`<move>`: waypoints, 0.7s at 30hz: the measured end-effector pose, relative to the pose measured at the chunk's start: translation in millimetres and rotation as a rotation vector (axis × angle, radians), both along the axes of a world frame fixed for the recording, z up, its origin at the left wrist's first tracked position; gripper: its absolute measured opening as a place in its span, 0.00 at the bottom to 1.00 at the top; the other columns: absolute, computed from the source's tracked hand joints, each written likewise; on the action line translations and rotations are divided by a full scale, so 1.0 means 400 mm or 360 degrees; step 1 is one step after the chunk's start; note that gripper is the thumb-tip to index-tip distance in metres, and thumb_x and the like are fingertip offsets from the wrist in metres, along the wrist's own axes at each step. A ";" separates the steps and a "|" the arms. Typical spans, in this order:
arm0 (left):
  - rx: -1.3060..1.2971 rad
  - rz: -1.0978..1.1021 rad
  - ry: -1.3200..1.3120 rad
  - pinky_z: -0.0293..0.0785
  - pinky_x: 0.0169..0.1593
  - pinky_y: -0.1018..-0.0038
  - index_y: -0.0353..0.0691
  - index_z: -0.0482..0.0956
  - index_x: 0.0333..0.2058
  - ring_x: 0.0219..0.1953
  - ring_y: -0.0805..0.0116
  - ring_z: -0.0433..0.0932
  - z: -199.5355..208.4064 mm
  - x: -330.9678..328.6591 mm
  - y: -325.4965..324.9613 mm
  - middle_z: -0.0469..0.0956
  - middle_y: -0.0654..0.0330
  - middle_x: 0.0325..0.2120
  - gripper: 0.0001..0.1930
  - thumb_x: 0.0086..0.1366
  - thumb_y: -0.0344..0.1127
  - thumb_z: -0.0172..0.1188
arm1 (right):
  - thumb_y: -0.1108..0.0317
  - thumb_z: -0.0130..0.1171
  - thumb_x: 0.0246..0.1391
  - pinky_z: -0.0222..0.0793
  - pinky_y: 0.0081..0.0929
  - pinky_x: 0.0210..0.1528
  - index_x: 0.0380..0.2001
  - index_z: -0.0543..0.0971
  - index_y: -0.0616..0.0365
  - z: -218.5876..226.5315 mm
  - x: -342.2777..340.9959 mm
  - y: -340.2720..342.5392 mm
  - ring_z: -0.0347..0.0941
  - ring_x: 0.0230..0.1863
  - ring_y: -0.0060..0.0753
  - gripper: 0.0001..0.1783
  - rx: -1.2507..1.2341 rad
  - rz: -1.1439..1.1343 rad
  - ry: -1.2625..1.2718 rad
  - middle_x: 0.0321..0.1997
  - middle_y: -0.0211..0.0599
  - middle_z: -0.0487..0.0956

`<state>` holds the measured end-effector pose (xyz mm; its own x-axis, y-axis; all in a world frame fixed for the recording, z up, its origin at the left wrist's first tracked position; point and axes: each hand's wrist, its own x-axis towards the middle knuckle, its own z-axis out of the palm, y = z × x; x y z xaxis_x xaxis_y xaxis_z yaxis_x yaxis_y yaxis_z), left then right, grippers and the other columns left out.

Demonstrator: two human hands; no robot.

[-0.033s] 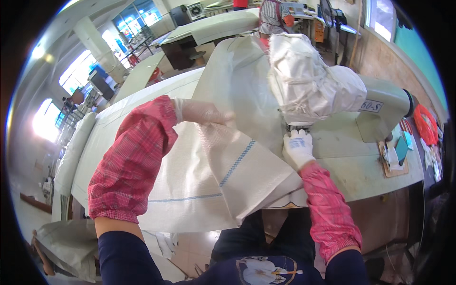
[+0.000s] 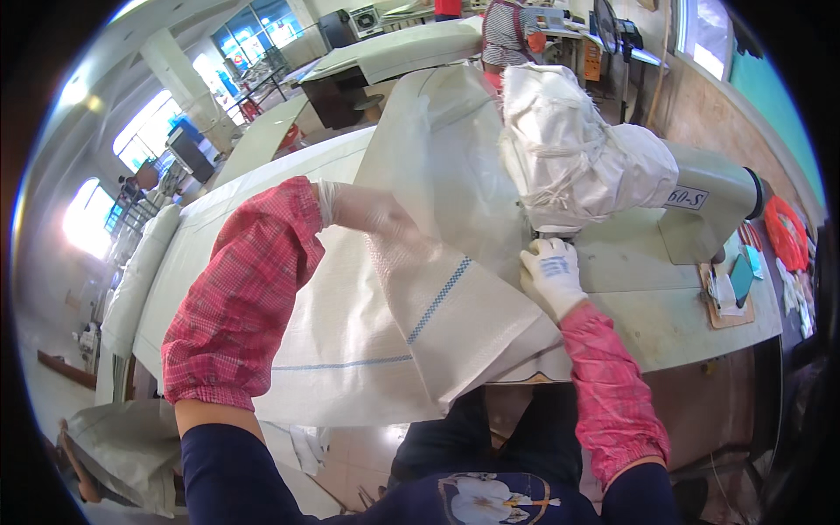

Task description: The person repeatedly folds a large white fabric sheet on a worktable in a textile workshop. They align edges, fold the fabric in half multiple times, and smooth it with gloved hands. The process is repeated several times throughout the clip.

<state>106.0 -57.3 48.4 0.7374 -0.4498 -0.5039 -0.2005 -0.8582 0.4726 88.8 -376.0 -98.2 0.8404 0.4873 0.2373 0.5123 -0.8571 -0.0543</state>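
My left hand [image 2: 378, 213], in a thin white glove, is closed on a raised fold of white woven sacking [image 2: 429, 306] with blue dashed stripes. Its fingertips blur into the cloth. Directly below the cloth-wrapped head of a sewing machine [image 2: 700, 197] is my right hand [image 2: 555, 269], in a white knit glove with a blue print. Its fingers are bent together beside the presser foot [image 2: 553, 234]; what they pinch is hidden. A translucent pale sheet [image 2: 437, 144] runs under the sacking to the far side of the table.
A clipboard [image 2: 731, 302] with a teal item lies on the table's right side, near an orange-red plastic bag [image 2: 785, 232]. A long white roll [image 2: 140, 267] borders the left. Beyond the table stand a person in stripes [image 2: 506, 35] and a fan [image 2: 605, 26].
My left hand has dipped slightly toward the sacking, its fingers blurred. My right hand has shifted a little, its fingers more bent. The whole view has moved slightly.
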 end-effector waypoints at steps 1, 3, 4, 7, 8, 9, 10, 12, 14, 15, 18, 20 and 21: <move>0.0171 -0.0212 -0.0134 0.72 0.46 0.67 0.35 0.83 0.40 0.38 0.58 0.78 0.019 -0.025 0.022 0.83 0.51 0.34 0.20 0.64 0.48 0.57 | 0.53 0.52 0.60 0.65 0.37 0.57 0.45 0.79 0.59 0.019 -0.020 -0.004 0.75 0.53 0.42 0.22 0.0524 0.0238 0.0380 0.50 0.46 0.80; 0.0398 -0.0404 -0.0306 0.73 0.44 0.68 0.36 0.84 0.39 0.37 0.58 0.78 0.066 -0.087 0.016 0.82 0.51 0.33 0.15 0.63 0.42 0.60 | 0.49 0.55 0.59 0.64 0.33 0.59 0.50 0.79 0.61 0.067 -0.060 -0.012 0.75 0.53 0.39 0.27 0.1421 0.0485 0.1227 0.51 0.44 0.79; 0.0456 -0.0370 -0.0350 0.73 0.44 0.68 0.37 0.84 0.39 0.36 0.58 0.78 0.102 -0.131 -0.006 0.82 0.51 0.32 0.12 0.61 0.38 0.60 | 0.49 0.56 0.59 0.65 0.31 0.58 0.52 0.77 0.62 0.096 -0.086 -0.017 0.75 0.53 0.37 0.28 0.1579 0.0713 0.1521 0.51 0.44 0.80; 0.0392 -0.0299 -0.0505 0.73 0.35 0.65 0.38 0.82 0.28 0.26 0.55 0.75 0.233 -0.350 -0.114 0.79 0.53 0.22 0.06 0.54 0.33 0.61 | 0.52 0.59 0.58 0.68 0.28 0.55 0.56 0.74 0.65 0.205 -0.191 -0.008 0.75 0.52 0.32 0.30 0.1612 0.1164 0.1986 0.50 0.45 0.80; 0.0374 -0.0550 -0.0401 0.74 0.34 0.65 0.41 0.83 0.26 0.25 0.56 0.76 0.258 -0.442 -0.155 0.78 0.56 0.20 0.04 0.53 0.33 0.62 | 0.53 0.60 0.57 0.70 0.28 0.52 0.55 0.75 0.65 0.245 -0.239 0.008 0.76 0.52 0.30 0.29 0.1399 0.1361 0.1806 0.49 0.46 0.81; 0.0706 -0.0793 -0.0447 0.75 0.38 0.67 0.42 0.82 0.33 0.33 0.59 0.78 0.277 -0.564 -0.187 0.80 0.58 0.29 0.08 0.56 0.35 0.59 | 0.51 0.62 0.52 0.73 0.32 0.47 0.51 0.76 0.68 0.285 -0.287 0.031 0.79 0.47 0.37 0.31 0.0996 0.1621 0.1089 0.44 0.52 0.81; 0.0669 -0.0920 -0.0357 0.74 0.34 0.67 0.42 0.82 0.32 0.28 0.60 0.77 0.288 -0.654 -0.219 0.77 0.58 0.24 0.08 0.58 0.37 0.59 | 0.50 0.64 0.48 0.74 0.40 0.41 0.40 0.79 0.66 0.307 -0.344 0.072 0.79 0.39 0.50 0.27 0.0837 0.1772 0.0777 0.35 0.54 0.80; 0.0247 -0.1476 -0.0376 0.72 0.26 0.67 0.43 0.81 0.30 0.18 0.66 0.73 0.320 -0.806 -0.257 0.73 0.60 0.15 0.09 0.60 0.41 0.58 | 0.58 0.61 0.45 0.73 0.43 0.33 0.21 0.78 0.61 0.321 -0.516 0.150 0.77 0.28 0.51 0.15 0.0621 0.2018 0.0500 0.22 0.46 0.77; 0.0480 -0.1321 -0.0487 0.72 0.24 0.69 0.41 0.82 0.30 0.19 0.67 0.74 0.390 -0.865 -0.306 0.74 0.62 0.16 0.10 0.61 0.40 0.57 | 0.66 0.59 0.41 0.71 0.35 0.25 0.18 0.79 0.55 0.325 -0.649 0.194 0.77 0.22 0.40 0.06 0.0281 0.2213 0.0177 0.19 0.36 0.77; 0.0627 -0.1225 -0.0511 0.71 0.24 0.70 0.40 0.82 0.31 0.19 0.67 0.74 0.425 -0.875 -0.332 0.74 0.63 0.16 0.10 0.62 0.40 0.57 | 0.66 0.56 0.43 0.72 0.35 0.30 0.27 0.78 0.55 0.327 -0.655 0.199 0.76 0.26 0.41 0.07 0.0094 0.2197 0.0378 0.23 0.38 0.77; -0.0171 -0.1167 -0.0633 0.74 0.29 0.71 0.36 0.81 0.38 0.21 0.65 0.76 0.455 -0.889 -0.327 0.75 0.64 0.18 0.13 0.66 0.40 0.56 | 0.68 0.54 0.50 0.74 0.33 0.38 0.42 0.79 0.57 0.382 -0.562 0.176 0.78 0.33 0.37 0.15 0.0109 0.1561 -0.0188 0.34 0.40 0.80; -0.0647 -0.0343 0.0798 0.78 0.38 0.71 0.33 0.78 0.43 0.31 0.69 0.80 0.274 -0.835 -0.333 0.81 0.58 0.29 0.24 0.71 0.52 0.49 | 0.70 0.55 0.52 0.73 0.33 0.35 0.40 0.78 0.62 0.458 -0.461 0.135 0.77 0.30 0.38 0.13 0.0585 0.1131 -0.0942 0.32 0.42 0.80; -0.0876 -0.0342 0.1086 0.79 0.39 0.70 0.34 0.77 0.48 0.34 0.68 0.82 0.156 -0.784 -0.311 0.82 0.56 0.38 0.27 0.69 0.56 0.50 | 0.71 0.56 0.51 0.72 0.34 0.29 0.32 0.78 0.64 0.512 -0.398 0.086 0.76 0.24 0.40 0.08 0.0753 0.0941 -0.1442 0.25 0.42 0.79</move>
<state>-207.6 -181.6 110.8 0.2294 -0.8501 -0.4740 0.1443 -0.4519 0.8803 -70.2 -341.6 106.6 -0.0541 0.4477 0.8926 0.8377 -0.4661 0.2846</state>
